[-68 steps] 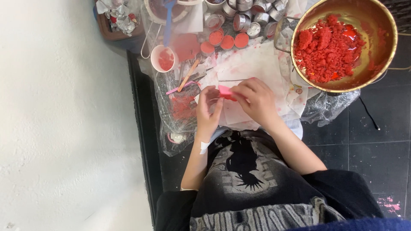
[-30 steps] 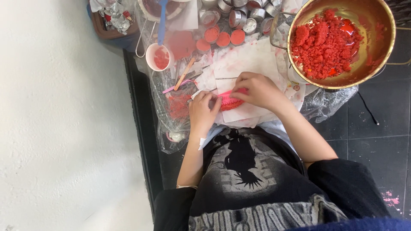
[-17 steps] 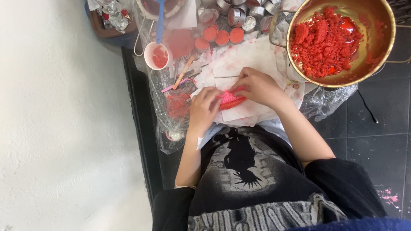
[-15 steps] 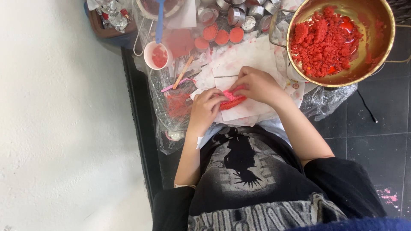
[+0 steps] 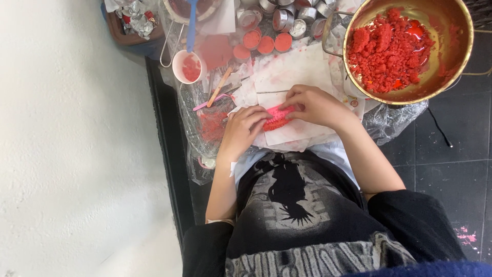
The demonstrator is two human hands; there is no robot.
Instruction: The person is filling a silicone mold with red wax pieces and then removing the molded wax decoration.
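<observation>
Both hands are pinched onto a small pink ribbed mould (image 5: 278,117) packed with red stuff, the left hand (image 5: 245,129) gripping its near end with curled fingers and the right hand (image 5: 313,104) closed over its far end, and it's sitting low over a stained white sheet of paper (image 5: 297,134) on the cluttered worktop (image 5: 202,125). Just to the right there's a big brass bowl (image 5: 451,46) full of crumbly red paste (image 5: 387,48). Further back sit a small white cup with red inside (image 5: 187,66), a flat wooden stick (image 5: 220,86), some round orange-red pressed cakes (image 5: 266,44) and a bunch of little silver metal tins (image 5: 287,18).
</observation>
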